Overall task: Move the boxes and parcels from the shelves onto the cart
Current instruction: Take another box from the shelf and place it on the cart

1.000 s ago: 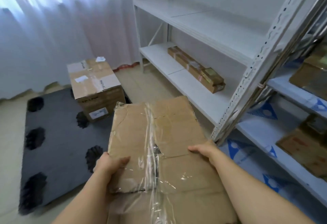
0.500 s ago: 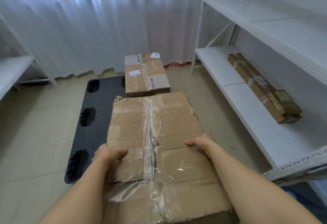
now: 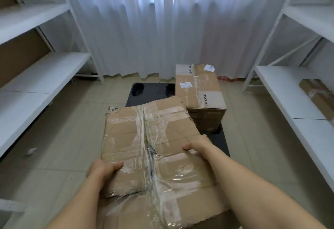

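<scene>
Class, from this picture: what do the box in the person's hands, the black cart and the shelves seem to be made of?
Carried box: brown corrugated cardboard, matte, ragged edges, wrapped in glossy clear tape. Black cart: smooth, shiny deck, probably plastic; it reflects light. Shelves: white painted boards on white posts, likely metal, though the look leaves that open.

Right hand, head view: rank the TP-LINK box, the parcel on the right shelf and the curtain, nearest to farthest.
From the right hand:
1. TP-LINK box, just ahead on the black cart.
2. Parcel, off to the right on the shelf.
3. Curtain, at the far wall.
</scene>
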